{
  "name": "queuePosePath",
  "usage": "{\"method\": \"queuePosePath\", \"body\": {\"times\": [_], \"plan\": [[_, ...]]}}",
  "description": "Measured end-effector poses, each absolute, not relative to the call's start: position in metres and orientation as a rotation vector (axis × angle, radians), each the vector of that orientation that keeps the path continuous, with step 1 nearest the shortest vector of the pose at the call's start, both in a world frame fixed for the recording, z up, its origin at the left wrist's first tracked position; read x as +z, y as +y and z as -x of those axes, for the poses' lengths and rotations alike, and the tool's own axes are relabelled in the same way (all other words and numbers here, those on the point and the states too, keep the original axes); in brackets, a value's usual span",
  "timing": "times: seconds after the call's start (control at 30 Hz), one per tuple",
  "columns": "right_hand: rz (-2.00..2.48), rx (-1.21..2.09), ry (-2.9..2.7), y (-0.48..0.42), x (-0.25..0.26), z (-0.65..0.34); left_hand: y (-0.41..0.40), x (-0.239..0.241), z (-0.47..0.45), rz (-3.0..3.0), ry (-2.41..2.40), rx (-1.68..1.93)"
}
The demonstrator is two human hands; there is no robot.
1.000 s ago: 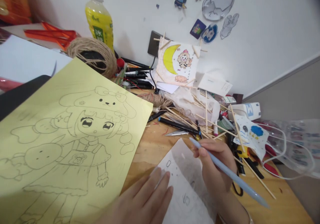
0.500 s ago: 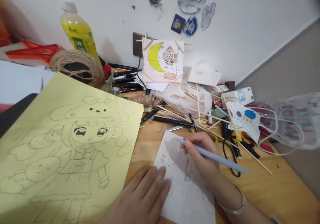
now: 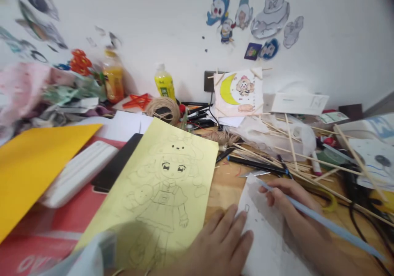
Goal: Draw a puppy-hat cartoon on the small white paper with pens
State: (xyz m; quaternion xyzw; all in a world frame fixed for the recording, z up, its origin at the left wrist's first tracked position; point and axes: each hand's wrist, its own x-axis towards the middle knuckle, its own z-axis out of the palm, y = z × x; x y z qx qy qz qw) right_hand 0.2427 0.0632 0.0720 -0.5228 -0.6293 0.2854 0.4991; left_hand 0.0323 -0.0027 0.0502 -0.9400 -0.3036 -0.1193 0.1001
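Beyond the left hand, bare tabletop edges the white paper.

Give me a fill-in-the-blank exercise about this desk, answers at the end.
The slender light-blue pencil-shaped tool is in the ____ hand.
The yellow paper sheet lies to the ____ of the white paper sheet under the left hand.
The stick-framed paper picture shows a yellow crescent ____.
Right; left; moon.

white paper cut off below, blue pen blurred
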Motion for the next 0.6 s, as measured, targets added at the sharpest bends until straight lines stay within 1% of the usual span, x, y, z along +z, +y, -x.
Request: {"method": "queuePosePath", "body": {"times": [0.17, 0.23, 0.37, 0.6], "plan": [[1.354, 0.658, -1.566, 0.066, 0.078, -0.241, -0.002, 0.044, -0.035, 2.641, -0.893, -0.499], [1.376, 0.66, -1.543, 0.066, 0.077, -0.242, -0.001, 0.041, -0.036, 2.633, -0.882, -0.498], [1.388, 0.709, -1.54, 0.07, 0.068, -0.244, 0.001, 0.036, -0.037, 2.616, -0.87, -0.456], [1.357, 0.716, -1.612, 0.079, 0.055, -0.243, 0.006, 0.021, -0.039, 2.489, -0.82, -0.636]]}}
